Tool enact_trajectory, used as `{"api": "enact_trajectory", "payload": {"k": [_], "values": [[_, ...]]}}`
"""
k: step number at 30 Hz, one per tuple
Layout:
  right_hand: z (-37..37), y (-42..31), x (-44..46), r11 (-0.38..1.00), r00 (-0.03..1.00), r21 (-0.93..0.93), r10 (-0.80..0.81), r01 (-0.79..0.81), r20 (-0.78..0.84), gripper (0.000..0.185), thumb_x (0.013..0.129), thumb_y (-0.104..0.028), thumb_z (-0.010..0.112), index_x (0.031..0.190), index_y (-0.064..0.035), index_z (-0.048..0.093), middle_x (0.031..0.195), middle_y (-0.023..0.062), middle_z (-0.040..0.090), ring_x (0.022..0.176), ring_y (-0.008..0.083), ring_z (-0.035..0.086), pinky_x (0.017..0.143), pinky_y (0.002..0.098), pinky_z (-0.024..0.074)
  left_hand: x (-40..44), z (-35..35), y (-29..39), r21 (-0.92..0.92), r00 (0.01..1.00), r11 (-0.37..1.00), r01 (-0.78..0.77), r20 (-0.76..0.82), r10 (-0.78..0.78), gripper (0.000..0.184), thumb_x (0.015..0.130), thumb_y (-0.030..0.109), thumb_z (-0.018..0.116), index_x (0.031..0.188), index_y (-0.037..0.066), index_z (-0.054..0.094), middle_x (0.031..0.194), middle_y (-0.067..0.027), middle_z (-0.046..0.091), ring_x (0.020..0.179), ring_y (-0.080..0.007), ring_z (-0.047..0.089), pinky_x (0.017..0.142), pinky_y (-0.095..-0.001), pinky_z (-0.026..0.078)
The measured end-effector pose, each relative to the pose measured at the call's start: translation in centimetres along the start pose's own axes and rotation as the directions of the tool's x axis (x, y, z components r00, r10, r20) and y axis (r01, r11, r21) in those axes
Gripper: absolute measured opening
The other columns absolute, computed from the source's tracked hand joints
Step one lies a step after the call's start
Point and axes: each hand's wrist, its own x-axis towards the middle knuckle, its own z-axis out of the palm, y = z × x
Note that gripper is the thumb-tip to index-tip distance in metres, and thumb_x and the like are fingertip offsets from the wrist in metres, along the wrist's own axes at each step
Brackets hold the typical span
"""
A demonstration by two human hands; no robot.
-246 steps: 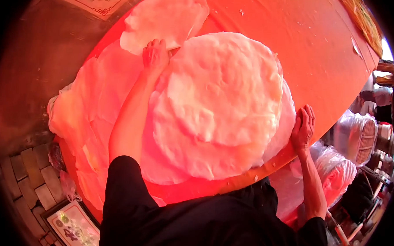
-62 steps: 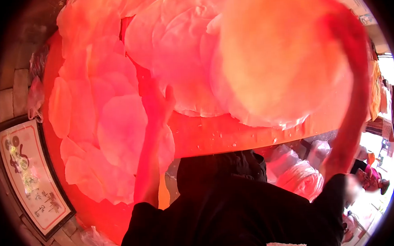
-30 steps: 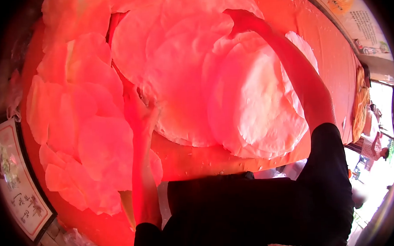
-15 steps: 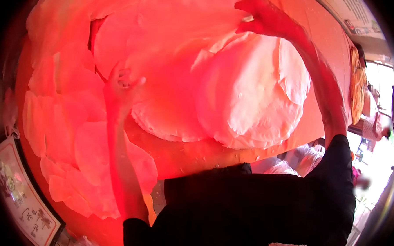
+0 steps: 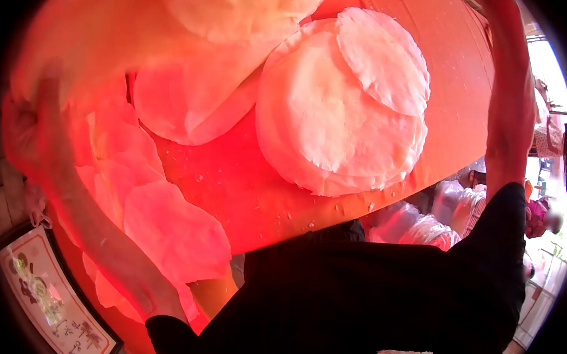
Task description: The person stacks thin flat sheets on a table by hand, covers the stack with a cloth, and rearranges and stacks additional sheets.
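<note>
My left hand (image 5: 32,134) is at the far left, blurred by motion. Its fingers are partly covered by the edge of a large, thin, round flatbread (image 5: 107,52), which they appear to grip. That flatbread is smeared across the upper left, over other sheets. My right forearm (image 5: 508,97) reaches up the right side, and the hand itself is beyond the top edge. A stack of round flatbreads (image 5: 331,118) lies mid-table, with a smaller piece (image 5: 386,62) on top. To its left are another flatbread (image 5: 173,106) and a spread of overlapping sheets (image 5: 175,229).
Red light covers the table (image 5: 227,192), whose near edge is in front of my body. Small crumbs dot its surface. A framed sign with writing (image 5: 55,301) leans at the lower left. Clear plastic bags (image 5: 425,224) sit beyond the near edge on the right.
My left hand has swung left with the flatbread, uncovering the stack and the table beside it. My right hand has gone from above the stack out past the top right.
</note>
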Motion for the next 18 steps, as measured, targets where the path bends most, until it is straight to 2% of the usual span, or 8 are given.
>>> {"api": "enact_trajectory", "payload": {"k": [1, 2, 4, 5, 7, 12, 14, 18], "values": [[-2.0, -2.0, -1.2, 0.988, 0.999, -0.151, 0.039, -0.039, -0.004, 0.008, 0.077, 0.001, 0.071, 0.082, -0.0013, 0.066, 0.072, 0.0031, 0.062, 0.070, 0.0106, 0.057, 0.065, 0.0294, 0.0479, -0.4, 0.1, 1.6, 0.066, 0.997, 0.995, -0.071, 0.035, 0.069, 0.022, 0.089, 0.017, 0.069, 0.104, 0.000, 0.065, 0.104, -0.0087, 0.070, 0.097, -0.0176, 0.065, 0.085, -0.0286, 0.051], [-2.3, -1.7, -5.2, 0.983, 0.985, 0.066, 0.171, -0.172, 0.029, 0.019, 0.074, -0.002, 0.074, 0.091, -0.0008, 0.065, 0.084, 0.0082, 0.062, 0.079, 0.0171, 0.059, 0.070, 0.0317, 0.0494, -2.0, 0.5, 3.1, 0.138, 0.984, 0.977, -0.164, 0.097, 0.151, 0.022, 0.089, 0.017, 0.068, 0.104, 0.000, 0.065, 0.105, -0.0100, 0.070, 0.098, -0.0198, 0.065, 0.086, -0.0296, 0.051], [-2.8, -1.1, -13.0, 0.774, 0.901, 0.480, 0.424, -0.414, 0.093, 0.042, 0.070, -0.008, 0.079, 0.109, 0.0001, 0.065, 0.107, 0.0184, 0.064, 0.097, 0.0299, 0.064, 0.081, 0.0363, 0.0525, -6.0, 2.7, 5.0, -0.068, 0.944, 0.974, -0.217, 0.239, 0.227, 0.020, 0.089, 0.016, 0.065, 0.102, 0.000, 0.064, 0.106, -0.0136, 0.069, 0.099, -0.0252, 0.066, 0.087, -0.0325, 0.051], [-3.0, -3.2, -14.7, 0.954, 0.974, 0.197, 0.217, -0.226, 0.068, 0.040, 0.064, -0.002, 0.077, 0.102, -0.0012, 0.067, 0.099, 0.0163, 0.065, 0.091, 0.0302, 0.066, 0.077, 0.0362, 0.0536, -9.0, 3.9, 4.8, -0.323, 0.917, 0.937, -0.135, 0.317, 0.242, 0.019, 0.088, 0.015, 0.063, 0.101, 0.000, 0.064, 0.106, -0.0158, 0.068, 0.099, -0.0285, 0.066, 0.087, -0.0345, 0.051], [-2.3, -7.4, -19.6, 0.987, 0.982, -0.159, 0.051, -0.022, 0.180, 0.041, 0.053, 0.004, 0.071, 0.093, -0.0035, 0.069, 0.087, 0.0107, 0.065, 0.082, 0.0319, 0.065, 0.072, 0.0377, 0.0543, -14.6, 6.2, 4.3, -0.269, 0.745, 0.903, -0.334, 0.512, 0.428, 0.007, 0.085, 0.001, 0.057, 0.091, 0.001, 0.061, 0.101, -0.0171, 0.066, 0.093, -0.0306, 0.066, 0.079, -0.0368, 0.053], [4.3, -13.9, -35.3, 0.923, 0.748, 0.023, 0.297, -0.384, 0.593, 0.013, 0.062, -0.004, 0.063, 0.072, -0.0084, 0.056, 0.070, 0.0074, 0.051, 0.074, 0.0270, 0.057, 0.066, 0.0373, 0.0460, -29.8, 10.8, 2.7, -0.194, 0.520, 0.940, -0.280, 0.792, 0.319, 0.017, 0.071, -0.002, 0.060, 0.088, 0.003, 0.060, 0.089, -0.0114, 0.061, 0.087, -0.0301, 0.062, 0.072, -0.0414, 0.054], [4.2, -14.7, -36.3, 0.896, 0.758, 0.094, 0.305, -0.433, 0.577, 0.014, 0.061, -0.003, 0.062, 0.072, -0.0091, 0.056, 0.070, 0.0074, 0.051, 0.074, 0.0268, 0.056, 0.066, 0.0382, 0.0462, -32.6, 10.8, 2.3, -0.211, 0.421, 0.924, -0.320, 0.841, 0.338, 0.017, 0.071, -0.002, 0.059, 0.087, 0.004, 0.059, 0.089, -0.0105, 0.060, 0.090, -0.0294, 0.061, 0.074, -0.0401, 0.054], [1.4, -12.8, -34.5, 0.668, 0.720, 0.315, 0.497, -0.674, 0.485, 0.007, 0.074, -0.001, 0.062, 0.080, -0.0055, 0.065, 0.077, 0.0090, 0.062, 0.075, 0.0261, 0.064, 0.067, 0.0363, 0.0520, -33.7, 10.0, 3.3, -0.142, 0.494, 0.963, -0.228, 0.836, 0.240, 0.009, 0.073, 0.000, 0.058, 0.081, 0.005, 0.056, 0.089, -0.0095, 0.057, 0.092, -0.0288, 0.058, 0.076, -0.0389, 0.052]]}}
